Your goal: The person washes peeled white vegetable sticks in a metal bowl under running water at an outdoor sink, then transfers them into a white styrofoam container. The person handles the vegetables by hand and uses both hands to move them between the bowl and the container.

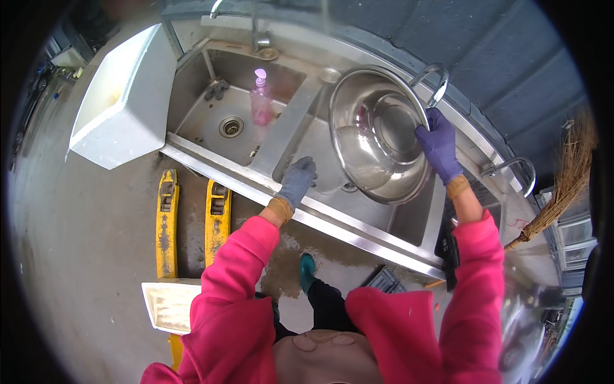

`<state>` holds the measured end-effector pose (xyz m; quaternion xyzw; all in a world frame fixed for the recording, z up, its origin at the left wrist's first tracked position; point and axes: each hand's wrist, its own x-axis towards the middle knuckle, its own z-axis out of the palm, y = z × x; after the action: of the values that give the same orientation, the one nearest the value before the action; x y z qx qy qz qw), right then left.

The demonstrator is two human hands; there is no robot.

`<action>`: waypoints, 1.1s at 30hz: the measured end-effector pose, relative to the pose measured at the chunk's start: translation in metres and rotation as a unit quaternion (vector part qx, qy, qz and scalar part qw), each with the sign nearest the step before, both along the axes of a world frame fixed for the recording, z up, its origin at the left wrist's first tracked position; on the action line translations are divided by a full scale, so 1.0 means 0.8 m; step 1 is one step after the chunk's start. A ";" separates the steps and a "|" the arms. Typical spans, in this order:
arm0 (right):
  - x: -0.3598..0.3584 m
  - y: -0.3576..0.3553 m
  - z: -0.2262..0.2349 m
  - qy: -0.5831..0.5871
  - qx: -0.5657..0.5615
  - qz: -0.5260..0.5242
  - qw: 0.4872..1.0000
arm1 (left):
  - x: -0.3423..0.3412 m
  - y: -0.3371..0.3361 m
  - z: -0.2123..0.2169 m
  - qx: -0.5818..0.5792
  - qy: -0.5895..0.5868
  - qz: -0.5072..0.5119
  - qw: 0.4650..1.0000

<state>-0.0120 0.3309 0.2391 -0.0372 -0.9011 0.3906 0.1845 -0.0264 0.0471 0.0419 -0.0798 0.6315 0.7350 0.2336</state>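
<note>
1. A person in a bright pink top stands at a steel double sink, seen from above; both arms reach forward from the lower edge of the view.

2. The right hand, in a purple glove, has its fingers curled over the rim of a big shiny metal bowl and pinches that rim. The bowl stands tilted on edge, its hollow facing the person, with its lower side down in the sink basin below the hand (a tilt like this would let water run out, to judge by the pose).

3. The left hand, in a grey glove, rests with fingers loosely together and bent on the front edge of the same basin, to the left of the bowl and apart from it. It holds nothing that can be seen.

4. Further left of that hand, in the other basin, a pink soap bottle stands upright near the drain. A tap rises behind it.

5. Beyond the right hand, curved steel handles stick up along the back edge, close to the bowl's rim, so there is little room there.

6. Left of the sink sits a white foam box. Below the left hand, the wet floor holds two yellow pallet-truck forks, and a straw broom leans at far right.
</note>
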 end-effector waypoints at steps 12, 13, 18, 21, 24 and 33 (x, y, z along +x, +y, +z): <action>0.039 0.037 -0.120 -0.011 0.318 -0.027 0.948 | 0.038 -0.032 0.034 -0.009 0.073 0.027 0.997; 0.041 0.049 -0.126 -0.040 0.256 -0.073 0.963 | 0.042 -0.032 0.036 0.009 0.064 0.037 0.997; 0.055 0.110 -0.148 0.028 -0.074 -0.110 0.991 | 0.043 -0.024 0.029 -0.001 0.047 0.034 0.998; 0.068 0.139 -0.152 -0.053 -0.226 -0.162 0.959 | 0.034 -0.013 0.023 -0.034 0.047 0.016 0.998; 0.085 0.156 -0.156 -0.077 -0.324 -0.182 0.925 | 0.026 0.001 0.029 -0.062 0.051 0.009 0.997; 0.122 0.185 -0.189 -0.188 -0.557 -0.128 0.799 | -0.011 0.019 0.106 0.043 -0.031 -0.003 0.999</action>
<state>0.0853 0.4791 0.0875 -0.3216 -0.5322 0.7831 0.0071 -0.0349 0.0621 0.1264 -0.0906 0.5923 0.7575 0.2591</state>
